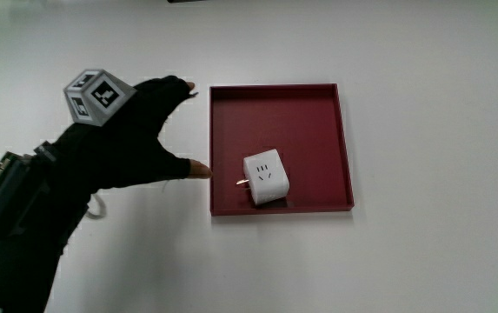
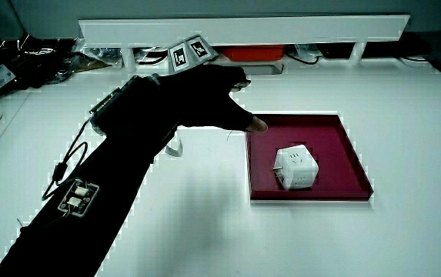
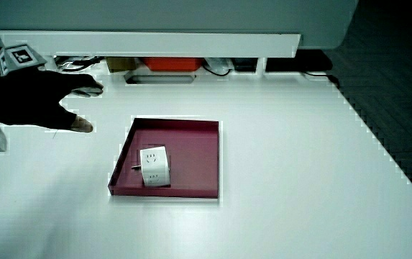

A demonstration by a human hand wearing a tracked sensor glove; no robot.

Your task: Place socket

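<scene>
A white cube-shaped socket (image 1: pixel 266 177) lies in the dark red square tray (image 1: pixel 318 104), in the part of the tray nearer to the person; both side views show the socket (image 2: pixel 296 168) (image 3: pixel 154 167) in the tray (image 2: pixel 335 142) (image 3: pixel 198 140). The gloved hand (image 1: pixel 136 135) hovers over the white table beside the tray, fingers spread and holding nothing. Its thumb tip nearly touches the tray's rim. The patterned cube (image 1: pixel 96 96) sits on the back of the hand (image 2: pixel 197 100) (image 3: pixel 33 97).
A low white partition (image 2: pixel 243 31) runs along the table's edge farthest from the person, with an orange-red object (image 2: pixel 252 53) and cables under it. A wired device (image 1: pixel 1 187) is strapped on the forearm.
</scene>
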